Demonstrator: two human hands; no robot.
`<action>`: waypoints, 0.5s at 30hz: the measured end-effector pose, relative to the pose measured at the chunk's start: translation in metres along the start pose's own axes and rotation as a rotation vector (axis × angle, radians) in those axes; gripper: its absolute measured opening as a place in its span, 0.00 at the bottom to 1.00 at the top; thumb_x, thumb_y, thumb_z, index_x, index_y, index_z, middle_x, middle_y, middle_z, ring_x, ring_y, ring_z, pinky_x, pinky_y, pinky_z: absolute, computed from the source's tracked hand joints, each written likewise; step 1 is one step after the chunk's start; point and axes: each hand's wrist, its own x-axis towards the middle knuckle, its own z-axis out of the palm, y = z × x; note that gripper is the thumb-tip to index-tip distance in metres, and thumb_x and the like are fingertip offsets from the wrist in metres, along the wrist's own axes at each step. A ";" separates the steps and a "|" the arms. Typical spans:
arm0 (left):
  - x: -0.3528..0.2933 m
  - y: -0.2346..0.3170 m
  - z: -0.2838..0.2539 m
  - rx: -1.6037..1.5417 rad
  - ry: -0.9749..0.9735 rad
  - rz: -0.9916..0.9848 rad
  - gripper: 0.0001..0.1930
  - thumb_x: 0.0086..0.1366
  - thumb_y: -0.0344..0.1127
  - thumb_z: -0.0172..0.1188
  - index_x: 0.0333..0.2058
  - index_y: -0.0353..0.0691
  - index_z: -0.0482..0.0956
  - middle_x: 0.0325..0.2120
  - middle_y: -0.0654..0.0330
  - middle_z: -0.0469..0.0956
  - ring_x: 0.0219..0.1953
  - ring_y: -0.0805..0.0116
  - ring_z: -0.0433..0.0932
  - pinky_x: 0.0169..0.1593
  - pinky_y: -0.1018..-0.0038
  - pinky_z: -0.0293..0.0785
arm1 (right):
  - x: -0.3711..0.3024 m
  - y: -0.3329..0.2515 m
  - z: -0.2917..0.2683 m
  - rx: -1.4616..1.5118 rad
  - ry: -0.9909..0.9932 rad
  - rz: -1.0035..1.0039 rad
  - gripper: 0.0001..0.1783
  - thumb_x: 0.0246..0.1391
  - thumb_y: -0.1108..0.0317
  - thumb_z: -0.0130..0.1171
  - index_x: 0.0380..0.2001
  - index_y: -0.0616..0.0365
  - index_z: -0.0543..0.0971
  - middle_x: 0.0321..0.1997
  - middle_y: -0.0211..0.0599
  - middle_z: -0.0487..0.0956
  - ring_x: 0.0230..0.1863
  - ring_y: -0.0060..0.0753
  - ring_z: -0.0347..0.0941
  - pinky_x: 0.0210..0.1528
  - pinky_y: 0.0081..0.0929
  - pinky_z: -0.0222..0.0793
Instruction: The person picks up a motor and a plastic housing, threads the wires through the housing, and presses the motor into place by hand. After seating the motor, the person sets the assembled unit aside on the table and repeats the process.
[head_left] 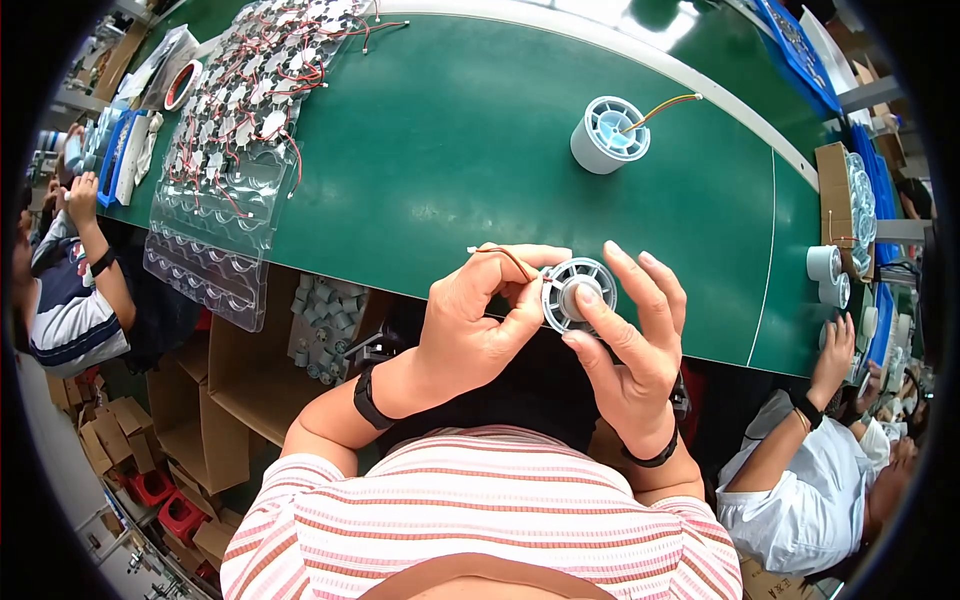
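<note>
Holding spoked grey part (569, 299), pale cylinder (597, 153) beyond; clear tray (206, 281), wires (298, 172) leftward

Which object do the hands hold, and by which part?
A pale spoked part: left hand holds its left rim near the wire; right hand rests a fingertip on its hub.

Left hand (470, 320): thumb and forefinger drawn together, other fingers curled; left forearm (335, 415) slanting from near left. Right hand (638, 335): forefinger extended, thumb nearer, remaining fingers parted; right forearm (668, 475) from near right.
</note>
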 end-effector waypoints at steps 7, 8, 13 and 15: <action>-0.002 -0.007 -0.003 0.000 -0.002 0.100 0.05 0.70 0.18 0.55 0.43 0.30 0.73 0.51 0.43 0.80 0.43 0.68 0.85 0.45 0.74 0.84 | -0.007 0.000 0.016 0.386 -0.011 0.172 0.29 0.41 0.76 0.77 0.51 0.52 0.84 0.63 0.49 0.75 0.60 0.55 0.72 0.58 0.44 0.73; -0.001 -0.008 -0.003 -0.001 -0.003 0.105 0.05 0.70 0.18 0.55 0.43 0.30 0.73 0.51 0.43 0.80 0.43 0.68 0.85 0.45 0.74 0.84 | -0.009 0.007 0.021 0.358 0.030 0.068 0.30 0.43 0.77 0.77 0.53 0.52 0.82 0.64 0.51 0.73 0.60 0.53 0.73 0.57 0.42 0.75; -0.002 -0.003 -0.005 0.039 -0.021 0.238 0.08 0.68 0.18 0.58 0.44 0.30 0.74 0.54 0.42 0.78 0.39 0.69 0.84 0.44 0.75 0.82 | -0.012 0.012 0.021 0.309 0.112 -0.074 0.34 0.45 0.82 0.74 0.57 0.54 0.78 0.65 0.54 0.70 0.60 0.48 0.75 0.55 0.36 0.78; -0.001 0.009 -0.009 0.073 -0.029 0.174 0.10 0.67 0.18 0.60 0.46 0.30 0.74 0.55 0.41 0.77 0.37 0.70 0.83 0.43 0.76 0.81 | -0.006 0.016 0.006 0.170 0.136 0.024 0.33 0.46 0.83 0.73 0.57 0.54 0.78 0.64 0.52 0.71 0.59 0.47 0.75 0.55 0.36 0.79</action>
